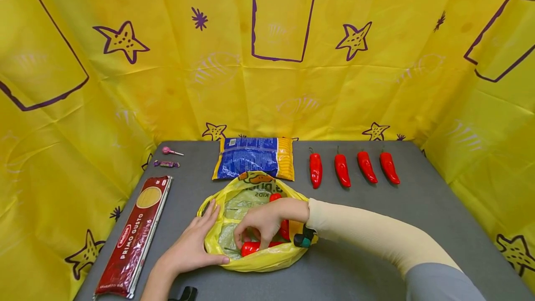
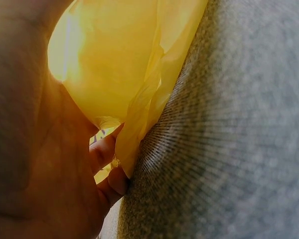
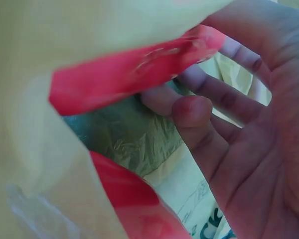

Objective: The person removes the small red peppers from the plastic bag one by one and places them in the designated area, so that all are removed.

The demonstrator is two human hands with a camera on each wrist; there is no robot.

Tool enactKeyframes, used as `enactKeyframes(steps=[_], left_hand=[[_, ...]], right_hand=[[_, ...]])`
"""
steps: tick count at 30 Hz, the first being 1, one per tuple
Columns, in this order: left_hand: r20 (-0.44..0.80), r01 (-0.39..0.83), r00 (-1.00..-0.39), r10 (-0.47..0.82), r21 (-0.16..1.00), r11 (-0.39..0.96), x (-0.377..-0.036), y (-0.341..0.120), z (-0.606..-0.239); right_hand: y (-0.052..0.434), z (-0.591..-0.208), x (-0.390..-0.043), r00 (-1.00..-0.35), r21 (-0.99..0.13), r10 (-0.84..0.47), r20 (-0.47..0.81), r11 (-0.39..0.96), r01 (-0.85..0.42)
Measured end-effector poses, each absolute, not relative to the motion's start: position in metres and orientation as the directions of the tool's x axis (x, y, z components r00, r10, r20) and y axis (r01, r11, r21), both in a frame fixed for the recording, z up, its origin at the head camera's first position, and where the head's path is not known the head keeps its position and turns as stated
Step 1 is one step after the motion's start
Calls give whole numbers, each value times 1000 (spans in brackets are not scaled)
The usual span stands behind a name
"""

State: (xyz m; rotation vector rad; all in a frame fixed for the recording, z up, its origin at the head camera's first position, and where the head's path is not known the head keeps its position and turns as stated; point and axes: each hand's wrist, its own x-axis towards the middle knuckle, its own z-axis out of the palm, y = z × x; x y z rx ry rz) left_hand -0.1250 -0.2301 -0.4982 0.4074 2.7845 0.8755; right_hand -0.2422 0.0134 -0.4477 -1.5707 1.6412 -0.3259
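A yellow plastic bag (image 1: 267, 264) lies with its mouth spread wide on the grey table. My left hand (image 1: 194, 240) rests on the bag's left rim, fingers spread and thumb along the near side. In the left wrist view, yellow plastic (image 2: 119, 59) fills the space beside the palm. My right hand (image 1: 263, 222) reaches down into the bag, its fingers curled at a red chili pepper (image 1: 251, 248). From the right wrist, that pepper (image 3: 124, 74) appears beside the bent fingers. Another red pepper (image 1: 284, 230) lies deeper in the bag, partly behind my wrist.
Several red peppers (image 1: 341, 170) stand in a row at the back right. Behind the bag lies a blue and yellow packet (image 1: 251, 157). On the left are a red spaghetti pack (image 1: 135, 240), a wrapped candy (image 1: 166, 164) and a pink lollipop (image 1: 167, 150). Yellow curtains (image 1: 276, 96) surround the table.
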Motion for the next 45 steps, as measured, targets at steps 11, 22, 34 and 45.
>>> enactKeyframes(steps=[11,22,34,45], left_hand=[[-99,203,-944,313,574,793,-125,-230,-498],[-95,213,-941,326,583,784,-126,-230,-499],[-86,215,-943,321,577,788,-124,-231,-499],[-95,211,-942,321,575,790,-125,-231,-500]], right_hand=[[16,-447,-244,138,-681,-938,-317,124,-722],[18,-447,-248,70,-630,-945,-321,157,-761],[24,-434,-251,-29,-613,-939,-344,248,-750],[39,-415,-259,-122,-630,-964,-236,247,-736]])
